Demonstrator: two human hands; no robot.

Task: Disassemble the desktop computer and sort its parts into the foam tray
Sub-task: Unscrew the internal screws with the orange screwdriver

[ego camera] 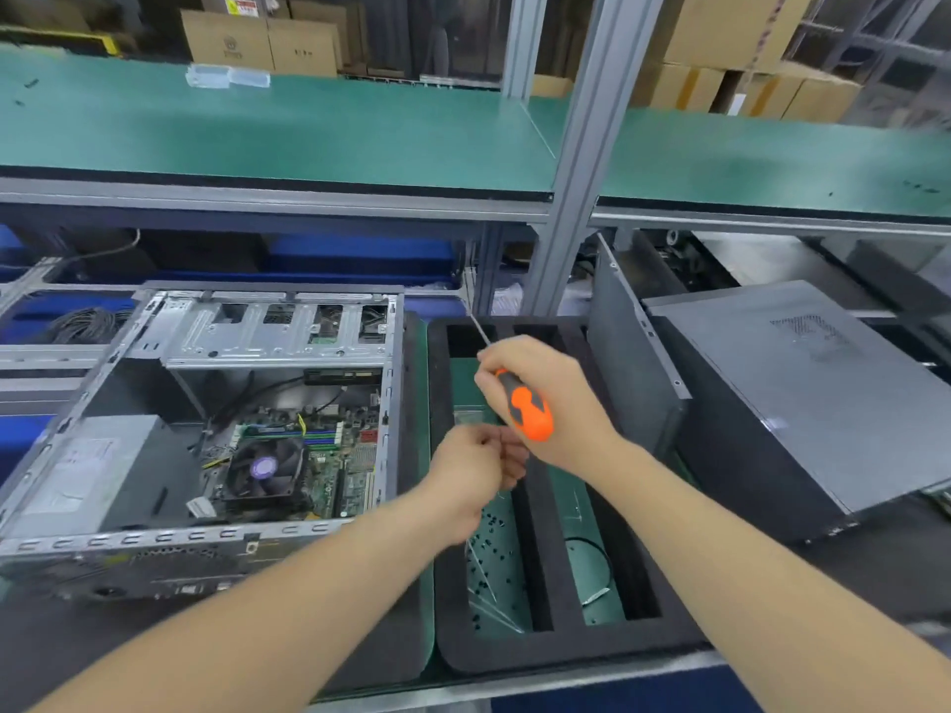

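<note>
- Head view: I judge the step to be dropping off a screw. The left hand hovers over the foam tray with its fingertips bunched; I cannot tell whether they pinch anything.
- The right hand is wrapped round the screwdriver.
- The desktop computer lies open left of the tray, board mounted. Next: driver to its fasteners.
- Loose screws lie in the tray. The side panel leans to its right, clear of the route.
</note>
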